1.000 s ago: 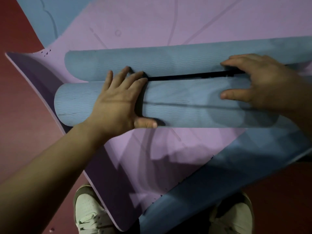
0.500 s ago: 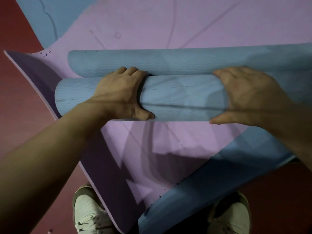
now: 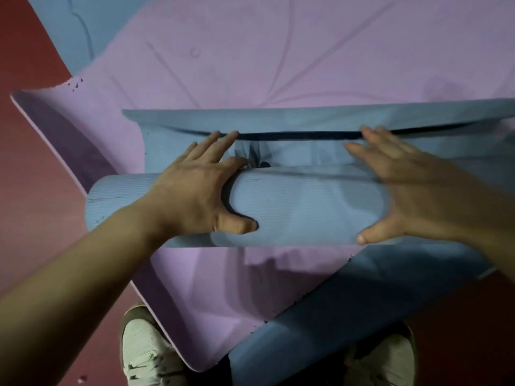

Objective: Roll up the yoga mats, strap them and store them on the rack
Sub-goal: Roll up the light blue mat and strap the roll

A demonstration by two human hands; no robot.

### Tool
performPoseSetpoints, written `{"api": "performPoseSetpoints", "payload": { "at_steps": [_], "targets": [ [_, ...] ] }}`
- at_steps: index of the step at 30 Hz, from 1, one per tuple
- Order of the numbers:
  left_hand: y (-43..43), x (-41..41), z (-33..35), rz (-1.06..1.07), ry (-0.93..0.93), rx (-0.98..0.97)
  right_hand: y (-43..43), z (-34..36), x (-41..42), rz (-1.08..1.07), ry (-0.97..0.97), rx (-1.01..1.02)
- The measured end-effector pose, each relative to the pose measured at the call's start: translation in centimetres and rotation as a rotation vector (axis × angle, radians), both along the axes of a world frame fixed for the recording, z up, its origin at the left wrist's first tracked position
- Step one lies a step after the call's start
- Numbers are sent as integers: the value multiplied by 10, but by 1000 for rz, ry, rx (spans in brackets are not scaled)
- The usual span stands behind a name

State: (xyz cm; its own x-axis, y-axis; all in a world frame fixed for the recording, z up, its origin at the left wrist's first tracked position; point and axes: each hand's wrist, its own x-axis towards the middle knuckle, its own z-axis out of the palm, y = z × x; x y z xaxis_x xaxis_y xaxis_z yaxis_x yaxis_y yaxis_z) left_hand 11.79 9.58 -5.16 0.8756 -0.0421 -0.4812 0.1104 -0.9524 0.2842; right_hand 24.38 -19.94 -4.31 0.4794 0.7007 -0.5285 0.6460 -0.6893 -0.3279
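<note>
A blue yoga mat roll (image 3: pixel 301 207) lies crosswise on a flat purple mat (image 3: pixel 250 65). Beyond the roll, the blue mat's unrolled part (image 3: pixel 306 118) stretches away and ends in a raised flap with a dark gap under its edge. My left hand (image 3: pixel 195 190) rests on the roll's left part, fingers straight and reaching forward onto the flat blue sheet, thumb on the near side. My right hand (image 3: pixel 412 190), blurred, presses the roll's right part with spread straight fingers. No strap is clearly visible.
Another blue mat (image 3: pixel 334 302) lies flat at the lower right, and a blue piece (image 3: pixel 61 32) shows at the top left. Red floor (image 3: pixel 33 176) borders the left side. Two light shoes (image 3: pixel 145 352) (image 3: pixel 381 360) stand at the bottom edge.
Both hands went from curled over the roll to flat with fingers stretched forward. The far blue fold has opened into a flatter sheet with a lifted edge.
</note>
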Motion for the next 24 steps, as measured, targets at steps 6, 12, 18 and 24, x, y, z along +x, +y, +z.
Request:
{"api": "performPoseSetpoints", "payload": {
  "at_steps": [6, 12, 18, 24],
  "targets": [
    [8, 14, -2, 29, -34, -50, 8, -9, 23, -37, -2, 21],
    [23, 35, -8, 120, -203, -189, 1, -13, 42, -201, -26, 230],
    [21, 44, -12, 270, -375, -153, 13, -7, 56, -234, -126, 313],
    [-15, 37, -12, 346, -597, 37, 19, -10, 57, -241, -261, 464]
  ]
}}
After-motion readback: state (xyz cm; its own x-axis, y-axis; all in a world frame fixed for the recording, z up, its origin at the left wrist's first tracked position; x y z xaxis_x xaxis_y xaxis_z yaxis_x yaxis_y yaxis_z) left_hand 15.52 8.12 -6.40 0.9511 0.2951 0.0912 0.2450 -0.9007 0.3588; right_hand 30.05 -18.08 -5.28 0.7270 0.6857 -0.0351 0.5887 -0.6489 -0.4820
